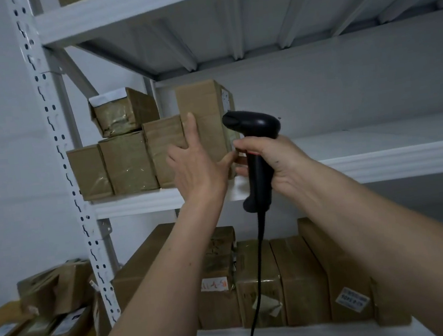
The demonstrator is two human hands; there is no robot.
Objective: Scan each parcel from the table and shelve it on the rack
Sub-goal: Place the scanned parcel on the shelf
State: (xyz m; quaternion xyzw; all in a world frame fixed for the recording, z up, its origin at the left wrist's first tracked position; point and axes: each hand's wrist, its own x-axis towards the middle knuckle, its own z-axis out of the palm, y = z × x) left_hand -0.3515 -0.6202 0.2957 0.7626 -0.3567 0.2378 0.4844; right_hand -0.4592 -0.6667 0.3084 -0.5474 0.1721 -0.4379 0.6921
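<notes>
Cardboard parcels on desk (57, 333): lying taped and jumbled at lower left, waiting for scanning.
Shelved row (124, 164): standing side by side on the rack's middle shelf (378, 162).
Tall parcel (205, 106): sitting upright at the row's right end; stiff board, likely light, slick tape, best gripped across both side faces.
Left hand (195, 167): pressing flat on its front, fingers (191, 127) straight and open.
Right hand (271, 159): gripping the black scanner (255, 137), touching the parcel's corner.
</notes>
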